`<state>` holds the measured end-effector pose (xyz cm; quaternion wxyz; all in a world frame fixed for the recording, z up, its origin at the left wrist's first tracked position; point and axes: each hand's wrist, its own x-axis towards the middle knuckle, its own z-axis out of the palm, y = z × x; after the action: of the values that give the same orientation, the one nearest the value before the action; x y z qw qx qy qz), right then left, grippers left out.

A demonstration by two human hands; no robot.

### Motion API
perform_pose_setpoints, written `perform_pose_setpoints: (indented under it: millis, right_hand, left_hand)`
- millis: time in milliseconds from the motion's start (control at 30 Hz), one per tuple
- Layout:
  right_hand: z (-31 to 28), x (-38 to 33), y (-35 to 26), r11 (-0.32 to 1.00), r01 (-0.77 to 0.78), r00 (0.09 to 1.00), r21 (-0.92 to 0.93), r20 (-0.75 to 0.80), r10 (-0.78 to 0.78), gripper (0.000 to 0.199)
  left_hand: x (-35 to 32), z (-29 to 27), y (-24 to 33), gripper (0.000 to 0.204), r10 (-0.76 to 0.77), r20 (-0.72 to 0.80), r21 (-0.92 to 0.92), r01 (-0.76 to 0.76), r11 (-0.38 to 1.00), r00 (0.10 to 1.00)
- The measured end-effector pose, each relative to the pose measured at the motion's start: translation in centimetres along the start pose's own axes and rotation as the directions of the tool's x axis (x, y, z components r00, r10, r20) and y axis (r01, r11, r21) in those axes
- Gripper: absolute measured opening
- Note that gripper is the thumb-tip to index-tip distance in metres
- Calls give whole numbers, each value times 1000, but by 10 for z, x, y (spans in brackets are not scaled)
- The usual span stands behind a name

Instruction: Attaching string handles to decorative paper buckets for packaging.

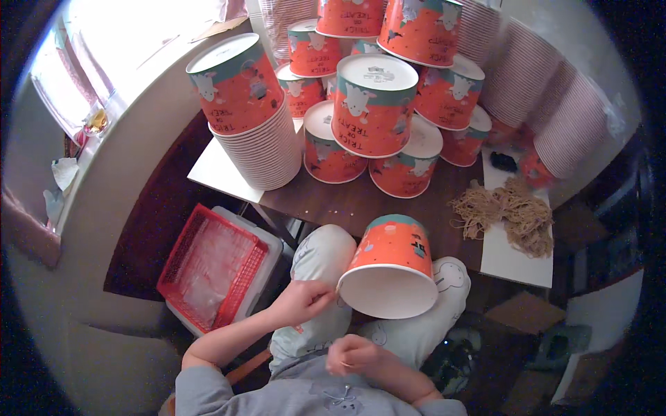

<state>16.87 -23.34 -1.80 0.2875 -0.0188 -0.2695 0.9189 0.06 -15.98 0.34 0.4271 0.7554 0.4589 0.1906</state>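
Note:
An orange paper bucket (pixel 395 246) with a green band lies tilted across my knees, its white open mouth facing me. My left hand (pixel 305 303) is closed, fingers curled, just left of the bucket's rim. In front of my belly, my right hand (pixel 352 354) is also closed, apart from the bucket. Whatever either hand may be pinching is hidden or too small to make out. On the brown table (pixel 333 206) ahead, similar buckets (pixel 374 111) are piled upside down. A bundle of tan twine (pixel 510 213) lies at the table's right side.
A tall nested stack of buckets (pixel 260 149) stands at the table's left end. More wrapped stacks (pixel 520 73) line the back right. On the left, a red plastic basket (pixel 260 267) sits on a pale bin. A small black item (pixel 503 161) lies behind the twine.

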Motion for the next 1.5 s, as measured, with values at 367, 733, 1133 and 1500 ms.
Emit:
perform_pose_setpoints:
  millis: [367, 733, 1133, 1500]
  right_hand:
    - [35, -103, -101, 365, 729, 600, -579, 284, -748, 11]
    - [45, -102, -112, 277, -227, 247, -934, -330, -911, 11]
    - [19, -35, -94, 310, -149, 341, -939, -344, -875, 14]
    - [-25, -2, -66, 387, -119, 381, -914, -402, -833, 12]
  left_hand:
    - [56, -26, 56, 30, 585, -154, 482, -456, 748, 796]
    - [159, 5, 100, 28, 652, 393, 617, -712, 336, 648]
    - [48, 34, 19, 24, 123, -323, 37, -117, 992, 939]
    - [3, 62, -6, 27, -126, -250, -415, 11, 910, 960]
